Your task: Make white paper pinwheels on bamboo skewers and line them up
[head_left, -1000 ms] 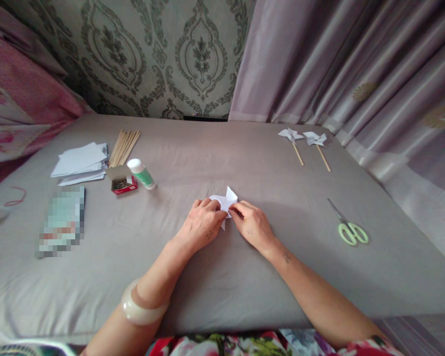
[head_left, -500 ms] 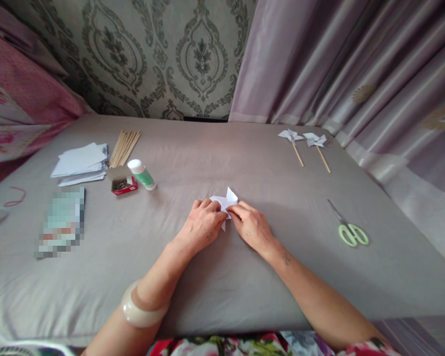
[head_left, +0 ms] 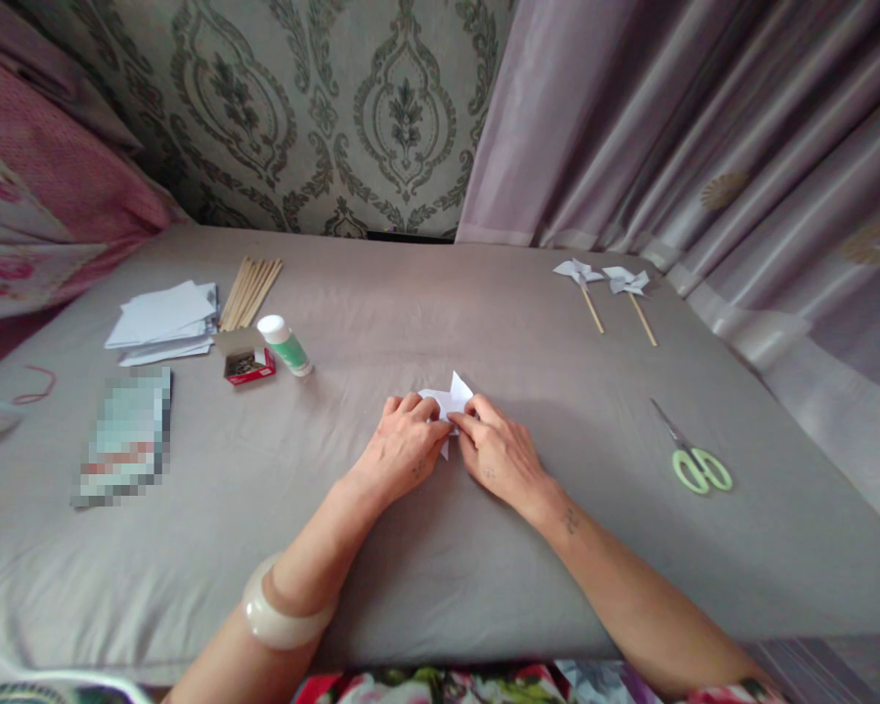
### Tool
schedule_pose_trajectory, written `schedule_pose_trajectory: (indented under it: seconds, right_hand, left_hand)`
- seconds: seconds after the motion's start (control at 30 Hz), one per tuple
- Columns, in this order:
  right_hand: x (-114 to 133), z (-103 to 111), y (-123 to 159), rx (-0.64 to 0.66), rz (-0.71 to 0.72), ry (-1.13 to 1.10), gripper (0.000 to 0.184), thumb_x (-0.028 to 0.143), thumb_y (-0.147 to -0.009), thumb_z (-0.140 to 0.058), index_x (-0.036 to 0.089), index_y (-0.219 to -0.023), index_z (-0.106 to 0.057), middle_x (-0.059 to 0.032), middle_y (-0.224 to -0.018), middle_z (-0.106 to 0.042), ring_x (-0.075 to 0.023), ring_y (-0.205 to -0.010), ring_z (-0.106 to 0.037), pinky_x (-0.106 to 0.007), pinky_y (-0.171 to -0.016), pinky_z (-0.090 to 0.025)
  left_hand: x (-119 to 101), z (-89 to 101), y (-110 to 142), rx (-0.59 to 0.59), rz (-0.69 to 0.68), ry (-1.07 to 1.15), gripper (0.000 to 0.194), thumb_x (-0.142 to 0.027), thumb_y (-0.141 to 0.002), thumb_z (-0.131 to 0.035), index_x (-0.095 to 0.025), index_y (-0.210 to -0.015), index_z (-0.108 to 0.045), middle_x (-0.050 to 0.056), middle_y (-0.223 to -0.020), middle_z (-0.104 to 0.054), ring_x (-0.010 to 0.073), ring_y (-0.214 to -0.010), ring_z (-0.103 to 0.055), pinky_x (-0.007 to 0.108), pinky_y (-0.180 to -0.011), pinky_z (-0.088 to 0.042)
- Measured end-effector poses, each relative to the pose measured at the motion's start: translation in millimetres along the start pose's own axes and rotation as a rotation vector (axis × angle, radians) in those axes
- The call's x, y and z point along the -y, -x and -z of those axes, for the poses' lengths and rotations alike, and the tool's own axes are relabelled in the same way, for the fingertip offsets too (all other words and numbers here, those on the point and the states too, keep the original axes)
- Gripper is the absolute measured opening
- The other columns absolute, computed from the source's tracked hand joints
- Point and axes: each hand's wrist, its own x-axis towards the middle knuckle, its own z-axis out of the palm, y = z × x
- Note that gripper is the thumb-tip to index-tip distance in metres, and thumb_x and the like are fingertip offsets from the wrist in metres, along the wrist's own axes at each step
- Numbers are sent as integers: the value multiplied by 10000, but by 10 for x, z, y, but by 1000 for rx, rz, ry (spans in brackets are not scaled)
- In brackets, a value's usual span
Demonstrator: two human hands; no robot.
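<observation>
Paper pinwheel (head_left: pixel 452 400): left hand (head_left: pixel 405 440) pinching its left side, right hand (head_left: pixel 502 448) its right; likely light, crease-prone, best held centrally

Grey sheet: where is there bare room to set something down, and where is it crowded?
Bare: between the tube and pinwheels; between the right hand and scissors. Crowded: back left, where paper stack, sticks, red box and tube cluster.

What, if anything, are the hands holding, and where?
Folded white paper: the left hand holds its left side, the right hand its right side.
</observation>
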Motion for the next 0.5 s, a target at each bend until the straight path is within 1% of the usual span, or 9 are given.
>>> schedule_pose_trajectory:
  seconds: [0.13,0.23,0.4,0.5]
  right_hand:
    - [16,59,-35,1,82,60,302,132,-894,-420,184,-1047,-674,-101,-999,-592,-220,-961,-559,-311,-776,-441]
    - [7,91,-91,24,120,60,276,124,-881,-434,179,-984,-685,-100,-984,-596,-223,-962,-550,-314,-781,-439]
    - [-15,120,-145,68,131,29,282,120,-883,-433,192,-973,-690,-92,-999,-600,-205,-963,-558,-295,-777,-429]
    - [-23,145,-148,77,124,30,276,113,-870,-450,204,-958,-695,-74,-966,-601,-191,-942,-575,-275,-755,-421]
  left_hand:
    - [-1,3,4,-8,21,9,271,-257,-918,-432,-242,-956,-700,90,-1051,-580,246,-969,-460,375,-776,-345]
    - [-4,3,5,-5,17,23,272,-260,-918,-434,-242,-937,-704,88,-1018,-577,241,-948,-455,375,-773,-344]
    - [6,25,12,-14,11,75,269,-273,-918,-447,-245,-909,-715,76,-954,-591,230,-915,-463,371,-772,-344]
    - [65,48,20,-56,19,166,241,-288,-908,-482,-270,-941,-721,61,-946,-605,216,-912,-481,356,-778,-352]
